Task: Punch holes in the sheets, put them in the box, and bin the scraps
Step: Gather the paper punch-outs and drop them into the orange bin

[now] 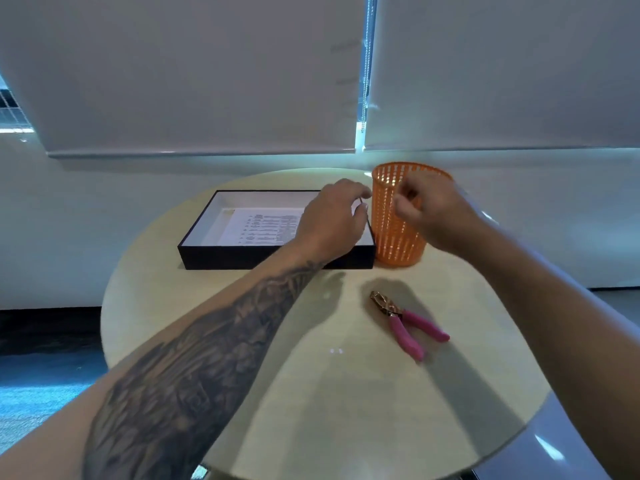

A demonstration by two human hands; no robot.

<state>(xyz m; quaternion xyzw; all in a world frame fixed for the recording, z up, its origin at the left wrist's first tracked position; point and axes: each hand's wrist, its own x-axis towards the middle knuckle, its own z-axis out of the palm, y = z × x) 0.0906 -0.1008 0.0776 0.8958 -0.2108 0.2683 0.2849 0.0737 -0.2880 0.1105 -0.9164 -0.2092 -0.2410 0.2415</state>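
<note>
A black box (277, 259) with a white lining lies at the back of the round table, and a printed sheet (263, 225) rests flat inside it. Right beside the box stands an orange mesh bin (398, 237). My left hand (330, 223) hovers over the box's right end, fingertips pinched close to the bin's rim. My right hand (433, 213) is blurred above the bin's mouth with curled fingers. Whether either hand holds scraps is too small to see. The pink-handled hole punch (407, 322) lies alone on the table in front of the bin.
The pale round table (242, 306) has its near edge at the bottom of the view. Lowered white window blinds (207, 81) hang behind it. Dark floor (45, 334) shows to the left.
</note>
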